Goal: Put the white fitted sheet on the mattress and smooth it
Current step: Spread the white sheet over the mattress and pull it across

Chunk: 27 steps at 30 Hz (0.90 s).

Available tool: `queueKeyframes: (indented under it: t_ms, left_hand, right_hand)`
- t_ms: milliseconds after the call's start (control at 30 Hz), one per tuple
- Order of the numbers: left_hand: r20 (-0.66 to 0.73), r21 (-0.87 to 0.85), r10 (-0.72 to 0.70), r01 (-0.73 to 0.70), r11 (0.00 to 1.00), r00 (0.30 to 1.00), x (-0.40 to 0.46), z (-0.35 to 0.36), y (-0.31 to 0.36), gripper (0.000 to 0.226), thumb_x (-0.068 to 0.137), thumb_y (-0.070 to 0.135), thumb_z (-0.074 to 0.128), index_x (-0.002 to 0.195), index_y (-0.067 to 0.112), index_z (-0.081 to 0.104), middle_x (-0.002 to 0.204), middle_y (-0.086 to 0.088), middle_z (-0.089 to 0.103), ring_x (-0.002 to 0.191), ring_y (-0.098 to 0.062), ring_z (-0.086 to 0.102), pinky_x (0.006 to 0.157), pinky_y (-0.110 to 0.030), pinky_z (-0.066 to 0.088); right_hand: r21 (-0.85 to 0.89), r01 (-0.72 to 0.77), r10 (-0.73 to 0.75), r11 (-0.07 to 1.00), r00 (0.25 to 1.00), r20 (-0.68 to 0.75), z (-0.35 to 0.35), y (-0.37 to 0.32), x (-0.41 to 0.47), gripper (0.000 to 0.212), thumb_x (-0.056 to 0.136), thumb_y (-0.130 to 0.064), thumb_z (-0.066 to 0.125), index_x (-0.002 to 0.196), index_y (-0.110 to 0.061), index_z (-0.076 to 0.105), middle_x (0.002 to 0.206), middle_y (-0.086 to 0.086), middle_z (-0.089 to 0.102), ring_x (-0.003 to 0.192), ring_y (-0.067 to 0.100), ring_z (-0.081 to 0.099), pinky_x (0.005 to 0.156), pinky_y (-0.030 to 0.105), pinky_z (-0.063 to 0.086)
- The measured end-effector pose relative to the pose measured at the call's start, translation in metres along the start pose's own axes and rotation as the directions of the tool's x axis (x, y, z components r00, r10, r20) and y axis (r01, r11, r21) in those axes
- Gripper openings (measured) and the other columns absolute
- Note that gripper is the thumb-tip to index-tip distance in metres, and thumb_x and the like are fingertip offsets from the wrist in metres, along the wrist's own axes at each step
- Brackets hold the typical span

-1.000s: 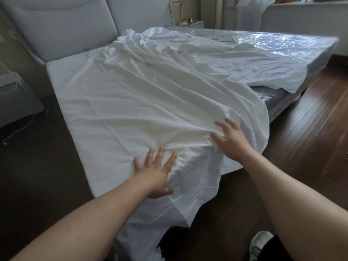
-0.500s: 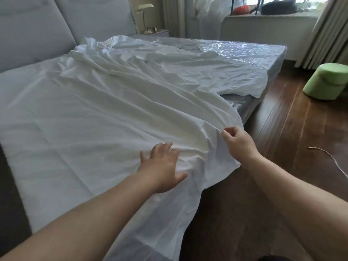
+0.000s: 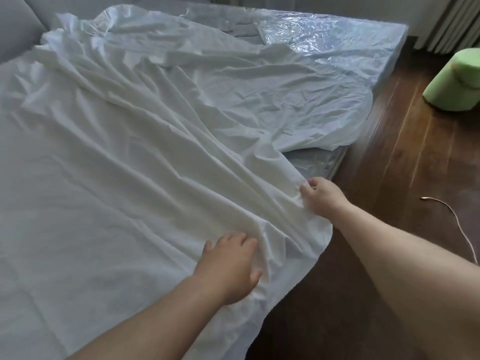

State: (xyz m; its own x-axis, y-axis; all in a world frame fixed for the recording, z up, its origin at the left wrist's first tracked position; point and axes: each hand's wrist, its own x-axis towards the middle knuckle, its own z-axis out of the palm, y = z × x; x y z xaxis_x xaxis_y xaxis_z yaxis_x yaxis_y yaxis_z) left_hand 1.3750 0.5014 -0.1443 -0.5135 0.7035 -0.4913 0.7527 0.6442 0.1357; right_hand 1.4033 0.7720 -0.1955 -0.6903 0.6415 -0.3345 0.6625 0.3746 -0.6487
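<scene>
The white fitted sheet [image 3: 124, 157] lies rumpled across most of the mattress [image 3: 337, 29], whose far right part shows bare under shiny plastic wrap. Long folds run diagonally from the far left toward me. My left hand [image 3: 231, 266] lies flat on the sheet near the bed's near edge, fingers straight. My right hand [image 3: 320, 194] pinches a fold of the sheet at the mattress's right edge, fingers curled into the cloth. A flap of sheet hangs over the side below both hands.
Dark wooden floor [image 3: 389, 178] runs along the bed's right side. A green round stool [image 3: 454, 81] stands at the far right, and a thin cable [image 3: 452, 216] lies on the floor. Grey headboard cushions [image 3: 15, 27] stand at far left.
The view has turned right along the bed. My right hand went from lying open on the sheet to pinching its edge, farther along the side. My left hand stays flat.
</scene>
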Motion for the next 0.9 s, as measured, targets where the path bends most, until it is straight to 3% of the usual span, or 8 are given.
queueKeyframes:
  t_ms: [100,233,333,400,567,733,800,900]
  left_hand:
    - [0.019,-0.113,-0.057,0.059,0.992,0.998,-0.002,-0.034,0.016,0.057,0.1,0.052,0.047,0.151,0.028,0.038,0.152,0.008,0.04,0.138,-0.02,0.04,0.115,-0.042,0.037]
    - [0.021,-0.44,-0.176,0.168,0.882,0.984,0.001,-0.087,0.048,0.05,0.102,0.048,0.049,0.148,0.029,0.047,0.149,0.008,0.049,0.13,-0.015,0.052,0.108,-0.033,0.042]
    - [0.008,-0.779,-0.4,0.256,0.572,0.917,0.017,-0.125,0.064,0.052,0.094,0.058,0.053,0.138,0.031,0.053,0.137,0.008,0.059,0.116,-0.013,0.059,0.104,-0.036,0.047]
    - [0.057,-0.911,-0.549,0.268,0.313,0.834,0.025,-0.146,0.067,0.086,0.074,0.078,0.054,0.145,0.031,0.042,0.138,0.004,0.056,0.118,-0.02,0.061,0.102,-0.045,0.052]
    - [0.128,-0.846,-0.646,0.423,0.325,0.752,0.028,-0.196,0.049,0.095,0.05,0.075,0.063,0.13,0.024,0.053,0.123,-0.004,0.064,0.111,-0.029,0.064,0.098,-0.044,0.054]
    - [0.146,-0.739,-0.708,0.552,0.387,0.691,0.04,-0.223,0.01,0.04,0.093,0.04,0.05,0.112,0.01,0.065,0.118,-0.015,0.062,0.102,-0.038,0.062,0.095,-0.042,0.053]
    - [0.119,-0.82,-0.726,0.479,0.313,0.678,0.046,-0.232,-0.006,0.047,0.094,0.045,0.042,0.112,0.008,0.066,0.115,-0.015,0.064,0.102,-0.037,0.061,0.096,-0.047,0.053]
    - [0.24,-0.946,-0.696,0.325,-0.01,0.677,0.041,-0.248,-0.017,0.033,0.098,0.042,0.047,0.103,0.018,0.069,0.106,-0.008,0.071,0.098,-0.031,0.067,0.095,-0.049,0.056]
  right_hand:
    - [0.166,-0.113,0.079,0.98,0.977,0.197,-0.026,-0.015,-0.021,0.022,0.094,-0.037,0.064,0.093,-0.019,0.077,0.089,0.003,0.075,0.076,0.018,0.068,0.064,0.028,0.054]
    - [0.607,-0.438,0.131,0.664,0.867,0.482,-0.06,-0.046,-0.049,0.031,0.099,-0.032,0.063,0.106,-0.006,0.078,0.103,0.017,0.077,0.095,0.034,0.075,0.094,0.051,0.058]
    - [0.705,-0.527,0.015,0.475,0.806,0.592,-0.081,-0.076,-0.067,0.035,0.102,-0.007,0.044,0.117,0.001,0.073,0.114,0.024,0.073,0.107,0.039,0.071,0.101,0.051,0.054]
    - [0.716,-0.53,-0.096,0.455,0.77,0.631,-0.084,-0.098,-0.083,0.042,0.098,0.004,0.039,0.124,-0.003,0.071,0.118,0.021,0.073,0.112,0.04,0.069,0.106,0.053,0.05]
    - [0.725,-0.587,-0.152,0.36,0.73,0.666,-0.066,-0.153,-0.112,0.043,0.099,0.0,0.043,0.126,-0.017,0.072,0.123,0.026,0.069,0.119,0.047,0.062,0.108,0.059,0.043]
    - [0.651,-0.69,-0.101,0.316,0.657,0.747,-0.065,-0.183,-0.113,0.057,0.09,0.012,0.033,0.122,-0.01,0.074,0.117,0.018,0.073,0.093,0.025,0.065,0.079,0.031,0.053]
    - [0.62,-0.724,-0.031,0.304,0.643,0.766,-0.063,-0.194,-0.102,0.047,0.093,0.009,0.037,0.119,-0.005,0.073,0.118,0.015,0.074,0.1,0.029,0.07,0.085,0.037,0.058]
    - [0.619,-0.743,0.183,0.255,0.666,0.723,-0.052,-0.205,-0.082,0.027,0.098,-0.002,0.052,0.122,-0.005,0.064,0.118,0.018,0.072,0.094,0.032,0.073,0.076,0.038,0.06]
